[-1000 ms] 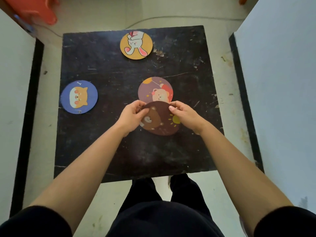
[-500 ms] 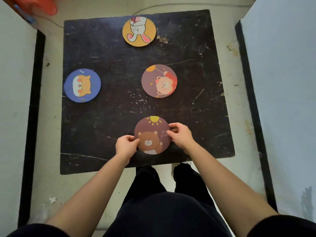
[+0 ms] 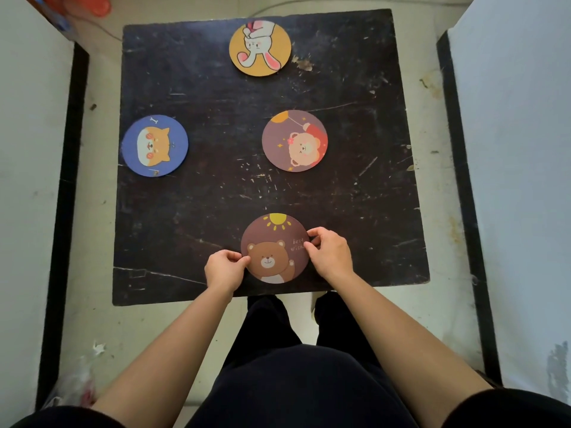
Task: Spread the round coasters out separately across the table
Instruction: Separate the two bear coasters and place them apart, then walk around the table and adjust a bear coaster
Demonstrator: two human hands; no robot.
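A brown bear coaster (image 3: 275, 242) lies flat near the front edge of the black table (image 3: 216, 186). My left hand (image 3: 224, 270) pinches its left rim and my right hand (image 3: 330, 253) pinches its right rim. A purple coaster with a pink-bowed bear (image 3: 295, 141) lies alone at mid-table. At the left edge sits a blue dog coaster (image 3: 155, 145). A yellow rabbit coaster (image 3: 260, 48) rests at the far edge. None of the coasters touch each other.
White panels with black edges stand to the left (image 3: 34, 180) and right (image 3: 509, 180) of the table. An orange object (image 3: 89, 4) sits on the floor at the far left. My dark-clothed legs (image 3: 296, 366) are below the table's front edge.
Both hands carried the brown bear coaster off the purple coaster and toward the table's front edge, turning it upright. Since half a second ago it has barely shifted.
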